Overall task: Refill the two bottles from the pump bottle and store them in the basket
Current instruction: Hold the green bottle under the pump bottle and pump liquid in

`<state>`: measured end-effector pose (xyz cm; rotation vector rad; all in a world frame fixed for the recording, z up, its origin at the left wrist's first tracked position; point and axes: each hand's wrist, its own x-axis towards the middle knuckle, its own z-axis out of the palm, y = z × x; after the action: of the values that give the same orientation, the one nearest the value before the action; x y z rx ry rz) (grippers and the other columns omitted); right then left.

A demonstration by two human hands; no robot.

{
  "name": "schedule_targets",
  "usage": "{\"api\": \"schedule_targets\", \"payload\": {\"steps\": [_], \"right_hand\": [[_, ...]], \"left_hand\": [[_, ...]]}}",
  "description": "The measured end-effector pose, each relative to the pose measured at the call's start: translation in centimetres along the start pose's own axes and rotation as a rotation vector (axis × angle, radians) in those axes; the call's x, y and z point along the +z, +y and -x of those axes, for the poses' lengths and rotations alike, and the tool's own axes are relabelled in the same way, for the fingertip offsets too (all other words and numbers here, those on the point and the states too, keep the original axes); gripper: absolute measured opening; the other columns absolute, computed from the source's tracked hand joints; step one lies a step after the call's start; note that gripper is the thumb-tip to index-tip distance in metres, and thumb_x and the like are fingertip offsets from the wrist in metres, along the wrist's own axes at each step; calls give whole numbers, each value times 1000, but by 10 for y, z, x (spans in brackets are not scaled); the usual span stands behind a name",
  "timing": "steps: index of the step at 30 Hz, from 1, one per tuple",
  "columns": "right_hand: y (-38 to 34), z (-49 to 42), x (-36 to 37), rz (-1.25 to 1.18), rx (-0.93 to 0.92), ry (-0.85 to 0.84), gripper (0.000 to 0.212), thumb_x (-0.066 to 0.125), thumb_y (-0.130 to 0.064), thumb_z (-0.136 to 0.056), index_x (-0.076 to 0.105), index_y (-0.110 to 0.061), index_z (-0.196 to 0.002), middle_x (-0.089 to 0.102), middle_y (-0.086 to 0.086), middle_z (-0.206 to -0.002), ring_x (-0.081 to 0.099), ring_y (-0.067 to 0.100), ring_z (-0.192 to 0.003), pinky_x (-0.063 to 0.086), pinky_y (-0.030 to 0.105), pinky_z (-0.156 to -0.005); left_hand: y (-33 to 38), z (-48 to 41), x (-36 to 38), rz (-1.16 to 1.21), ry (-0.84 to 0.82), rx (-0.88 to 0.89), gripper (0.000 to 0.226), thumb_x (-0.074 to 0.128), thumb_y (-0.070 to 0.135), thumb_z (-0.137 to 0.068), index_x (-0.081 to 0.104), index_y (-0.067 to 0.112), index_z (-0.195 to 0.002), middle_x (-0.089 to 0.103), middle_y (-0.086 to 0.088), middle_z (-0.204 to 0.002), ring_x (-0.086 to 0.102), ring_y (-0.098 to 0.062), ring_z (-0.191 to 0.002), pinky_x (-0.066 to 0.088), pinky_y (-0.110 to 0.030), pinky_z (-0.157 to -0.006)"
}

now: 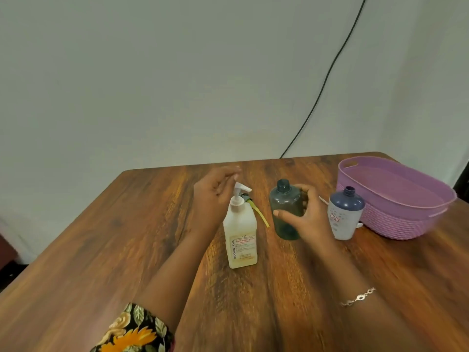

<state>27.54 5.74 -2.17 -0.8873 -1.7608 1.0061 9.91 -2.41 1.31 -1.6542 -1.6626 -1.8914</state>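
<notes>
The right hand [308, 217] wraps its fingers [307, 193] round the uncapped dark bottle [285, 201], which stands on the tabletop [127, 237] beside the pump bottle [241, 240]. The left hand [213, 191] hovers over the pump, its fingers loose. A white bottle [344, 219] stands near the basket [406, 214].

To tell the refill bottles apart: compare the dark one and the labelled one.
The dark bottle is see-through; the labelled bottle is opaque, white-wrapped under a blue shoulder. The right hand grips the dark bottle; the labelled bottle stands free beside the basket. Both stand upright, uncapped.
</notes>
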Motion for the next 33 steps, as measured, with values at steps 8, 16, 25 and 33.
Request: {"api": "schedule_targets", "payload": {"steps": [8,16,25,33], "right_hand": [[-16,22,10,41,-2,-48,65,81,-19,-67,41,-28,-119,47,-12,-114,45,9,-105,40,26,-84],[-19,29,20,167,-34,-43,62,80,-24,-67,41,-29,-115,46,-12,-113,44,6,-100,36,18,-74],[-18,26,21,243,-10,-52,65,80,-32,-67,42,-26,-120,52,-6,-120,45,8,-101,38,24,-79],[-21,23,17,257,0,-101,64,80,-31,-68,41,-28,-119,53,-5,-120,48,11,-105,41,25,-81]], "left_hand": [[6,21,-9,-375,-164,184,25,60,1,-83,69,6,-105,68,-6,-109,64,-18,-98,54,-33,-82],[9,28,-8,-648,-285,294,45,72,-9,-68,64,0,-111,64,-13,-112,61,-31,-104,43,-42,-95],[16,30,2,-747,-293,272,53,77,-10,-55,65,-1,-106,63,-12,-101,62,-31,-99,53,-40,-85],[25,25,4,-665,-274,146,42,57,-4,-79,57,3,-120,54,-9,-118,50,-22,-110,40,-18,-75]]}}
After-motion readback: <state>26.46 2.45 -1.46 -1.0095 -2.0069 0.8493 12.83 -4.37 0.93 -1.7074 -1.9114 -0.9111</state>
